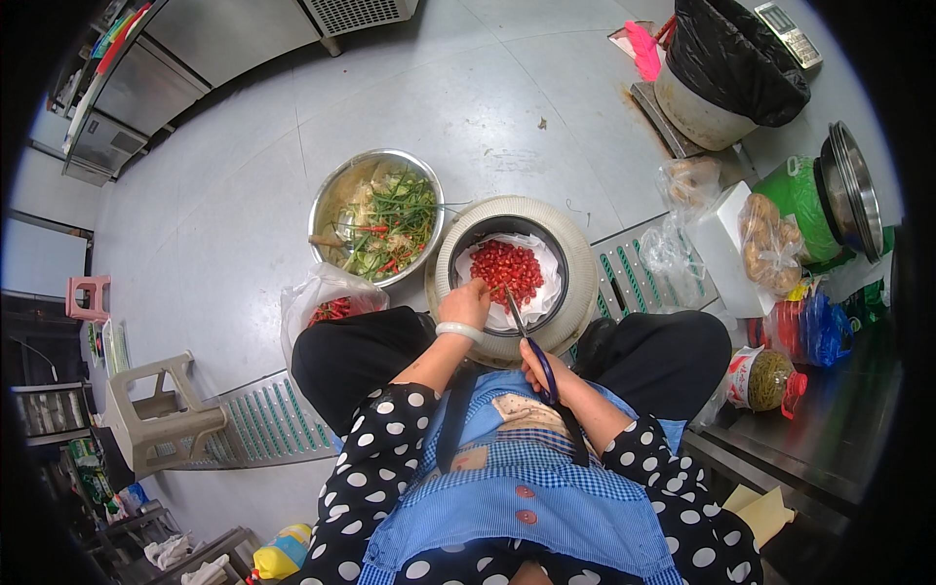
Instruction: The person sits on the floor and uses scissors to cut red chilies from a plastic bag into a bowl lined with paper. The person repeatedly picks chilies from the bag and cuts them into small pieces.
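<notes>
My left hand [466,303], with a pale bangle at the wrist, pinches a small chili [496,289], mostly hidden by the fingers. My right hand [545,371] grips scissors [518,317] with dark blue handles. Their blades point into a dark round pot [561,256] and reach the near edge of the cut red chilies [506,262]. White paper [550,289] lines the pot beneath the pieces. The pot sits on a round, pale ribbed base [578,292] between my knees.
At left stand a steel bowl [317,219] of vegetable trimmings and a plastic bag [307,292] of red chilies. A beige stool [150,409] is farther left. Bagged potatoes [764,241], a white box [720,234] and a lined bin [702,102] are at right. A slotted drain cover [270,417] crosses the floor.
</notes>
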The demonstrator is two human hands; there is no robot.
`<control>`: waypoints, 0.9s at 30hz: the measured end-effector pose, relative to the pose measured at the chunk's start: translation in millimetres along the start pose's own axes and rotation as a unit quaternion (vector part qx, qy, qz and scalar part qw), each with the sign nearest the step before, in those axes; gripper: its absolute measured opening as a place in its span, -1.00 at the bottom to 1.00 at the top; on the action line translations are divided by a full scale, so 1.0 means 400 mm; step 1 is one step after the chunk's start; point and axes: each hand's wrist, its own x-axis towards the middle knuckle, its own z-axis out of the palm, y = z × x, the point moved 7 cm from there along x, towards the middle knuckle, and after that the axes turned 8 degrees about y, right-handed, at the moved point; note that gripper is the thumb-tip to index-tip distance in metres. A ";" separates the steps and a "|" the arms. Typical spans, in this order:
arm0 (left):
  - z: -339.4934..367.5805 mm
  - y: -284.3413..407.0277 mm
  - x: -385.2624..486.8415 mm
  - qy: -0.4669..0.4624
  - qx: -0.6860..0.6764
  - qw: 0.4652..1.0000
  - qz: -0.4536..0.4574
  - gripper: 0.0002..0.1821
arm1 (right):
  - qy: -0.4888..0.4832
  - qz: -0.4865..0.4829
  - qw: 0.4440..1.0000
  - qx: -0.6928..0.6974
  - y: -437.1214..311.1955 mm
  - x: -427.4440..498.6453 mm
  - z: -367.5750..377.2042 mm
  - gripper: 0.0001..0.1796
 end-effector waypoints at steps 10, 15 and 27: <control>0.006 0.003 0.000 0.006 0.015 1.000 0.026 -0.87 | -0.008 0.004 1.000 -0.018 0.006 0.005 0.004 -0.19; 0.004 0.006 -0.001 0.013 0.016 0.999 0.034 -0.87 | -0.003 0.013 1.000 -0.023 0.000 0.002 0.001 -0.20; 0.008 0.001 0.001 -0.008 0.004 1.000 0.013 -0.86 | 0.043 0.025 0.999 0.015 0.017 0.011 -0.015 -0.31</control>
